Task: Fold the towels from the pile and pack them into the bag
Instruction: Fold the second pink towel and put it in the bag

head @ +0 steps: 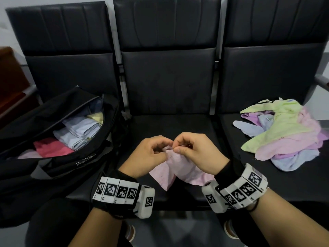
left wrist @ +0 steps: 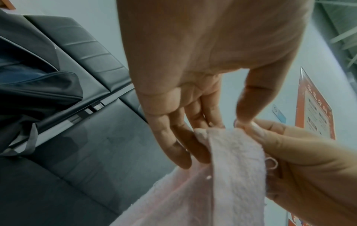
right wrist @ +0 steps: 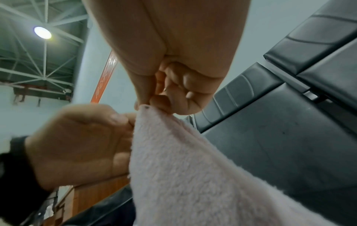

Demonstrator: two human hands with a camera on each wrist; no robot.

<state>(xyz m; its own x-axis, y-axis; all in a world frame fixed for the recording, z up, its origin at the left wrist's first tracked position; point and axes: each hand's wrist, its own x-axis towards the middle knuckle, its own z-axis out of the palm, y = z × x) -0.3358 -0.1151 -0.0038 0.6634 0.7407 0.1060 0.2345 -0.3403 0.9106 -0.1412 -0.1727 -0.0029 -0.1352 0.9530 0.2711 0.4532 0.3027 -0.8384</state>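
The pale pink towel [head: 175, 172] hangs over the middle seat [head: 170, 125] of the black bench, its top edge gathered between both hands and its lower corners trailing down toward the cushion. It looks soft, fleecy and very light, with no stiffness of its own, so it will probably sag wherever it is not held (a loose thread loop shows at one edge in the left wrist view). The best hold appears to be at the corners, pinched through the hem, where the pile is least likely to slip.

The left hand [head: 148, 154] pinches the top edge with thumb against curled fingers. The right hand [head: 195, 150] does the same just beside it, thumb and forefinger closed on a corner; the two hands nearly touch.

Out to the right, on the next seat, lies the pile [head: 284, 132] of unfolded towels in green, pink, lilac and blue. To the left sits the black bag [head: 58, 138], unzipped, with folded towels already lying inside. Plenty seems left to fold.
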